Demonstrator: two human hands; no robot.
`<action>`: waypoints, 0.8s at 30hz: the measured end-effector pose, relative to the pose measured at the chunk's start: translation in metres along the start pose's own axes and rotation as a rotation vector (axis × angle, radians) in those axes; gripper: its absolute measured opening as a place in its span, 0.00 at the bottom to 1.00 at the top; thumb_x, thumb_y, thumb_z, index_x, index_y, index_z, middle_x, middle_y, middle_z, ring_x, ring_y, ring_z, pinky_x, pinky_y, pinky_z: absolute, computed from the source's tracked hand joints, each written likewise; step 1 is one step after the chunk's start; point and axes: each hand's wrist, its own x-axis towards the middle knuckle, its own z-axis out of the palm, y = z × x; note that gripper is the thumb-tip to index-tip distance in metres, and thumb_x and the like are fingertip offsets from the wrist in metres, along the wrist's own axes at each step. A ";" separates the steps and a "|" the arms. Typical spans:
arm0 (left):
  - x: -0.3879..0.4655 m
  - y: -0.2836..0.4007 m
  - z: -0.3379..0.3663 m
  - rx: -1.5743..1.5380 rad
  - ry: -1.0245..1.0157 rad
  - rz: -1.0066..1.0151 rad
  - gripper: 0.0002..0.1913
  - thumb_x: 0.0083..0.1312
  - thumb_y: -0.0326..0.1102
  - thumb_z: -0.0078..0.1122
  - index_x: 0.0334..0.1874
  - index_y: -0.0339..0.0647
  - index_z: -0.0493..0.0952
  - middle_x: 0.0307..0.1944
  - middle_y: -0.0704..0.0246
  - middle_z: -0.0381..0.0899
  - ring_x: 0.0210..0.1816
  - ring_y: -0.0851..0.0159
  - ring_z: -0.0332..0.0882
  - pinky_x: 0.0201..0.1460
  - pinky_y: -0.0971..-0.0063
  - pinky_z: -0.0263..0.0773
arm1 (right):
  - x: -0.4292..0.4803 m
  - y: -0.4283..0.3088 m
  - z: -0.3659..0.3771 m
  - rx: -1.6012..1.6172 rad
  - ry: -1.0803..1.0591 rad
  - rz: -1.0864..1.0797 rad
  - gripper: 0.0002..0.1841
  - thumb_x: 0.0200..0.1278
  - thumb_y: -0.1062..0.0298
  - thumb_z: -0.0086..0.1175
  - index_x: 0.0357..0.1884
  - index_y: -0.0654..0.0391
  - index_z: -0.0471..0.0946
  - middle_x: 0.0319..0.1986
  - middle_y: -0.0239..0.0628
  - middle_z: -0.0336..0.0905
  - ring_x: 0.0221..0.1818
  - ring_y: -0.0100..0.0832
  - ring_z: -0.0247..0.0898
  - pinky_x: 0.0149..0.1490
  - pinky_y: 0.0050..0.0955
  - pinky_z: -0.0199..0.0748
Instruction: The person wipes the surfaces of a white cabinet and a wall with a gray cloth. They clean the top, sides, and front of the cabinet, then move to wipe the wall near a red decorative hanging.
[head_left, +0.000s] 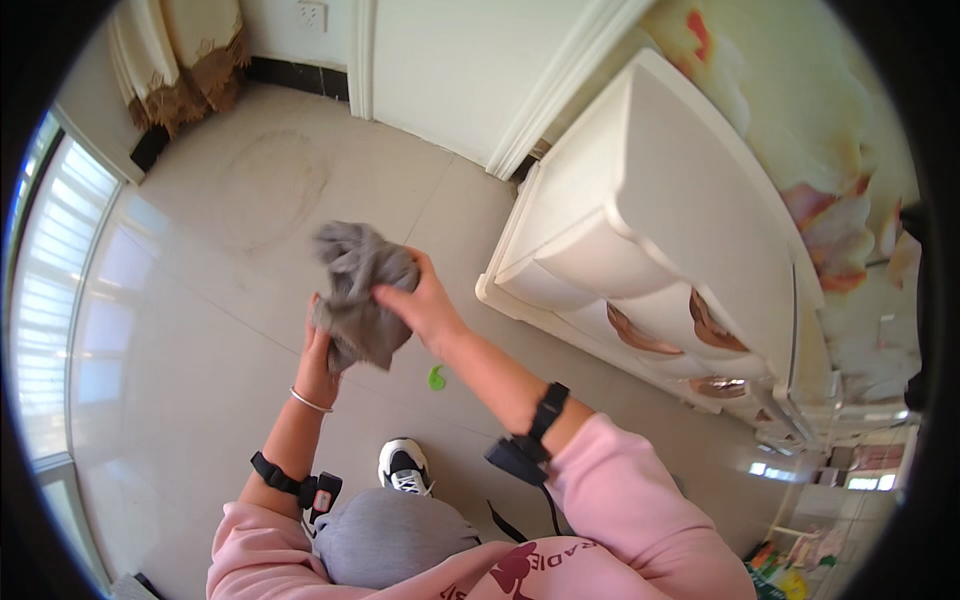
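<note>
A crumpled grey cloth (364, 292) is held up between my two hands, above the tiled floor. My right hand (424, 304) grips its right side, with the thumb across the front. On the lower left side, my left hand (321, 341) holds the cloth, which hides most of its fingers. A small bright green object (436, 378) lies on the floor below and to the right of the cloth; its kind cannot be told.
A white dresser (682, 187) with curved drawer fronts stands at the right. A white door (465, 67) and a fringed curtain (180, 60) are at the top. At the left is a bright window (56, 285). My shoe (405, 465) rests on the floor (217, 405).
</note>
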 end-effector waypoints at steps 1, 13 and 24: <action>0.003 -0.007 0.004 -0.244 -0.221 0.080 0.33 0.70 0.49 0.53 0.74 0.52 0.54 0.70 0.67 0.60 0.68 0.64 0.63 0.65 0.65 0.65 | -0.011 -0.013 0.006 -0.438 -0.063 -0.307 0.40 0.52 0.72 0.64 0.67 0.59 0.56 0.60 0.47 0.64 0.63 0.43 0.63 0.67 0.36 0.61; 0.105 0.021 0.201 0.054 -0.442 0.147 0.20 0.62 0.41 0.57 0.51 0.34 0.74 0.43 0.62 0.79 0.43 0.61 0.79 0.49 0.70 0.74 | -0.124 -0.272 -0.117 -1.629 0.419 -0.767 0.21 0.64 0.67 0.50 0.59 0.63 0.68 0.67 0.57 0.56 0.71 0.54 0.51 0.69 0.50 0.55; 0.257 -0.057 0.297 0.515 -0.307 0.631 0.24 0.57 0.43 0.62 0.52 0.34 0.75 0.53 0.49 0.75 0.55 0.43 0.70 0.60 0.59 0.66 | -0.108 -0.263 -0.170 -1.723 0.258 -0.458 0.26 0.66 0.56 0.40 0.58 0.65 0.70 0.62 0.56 0.65 0.65 0.59 0.60 0.67 0.51 0.59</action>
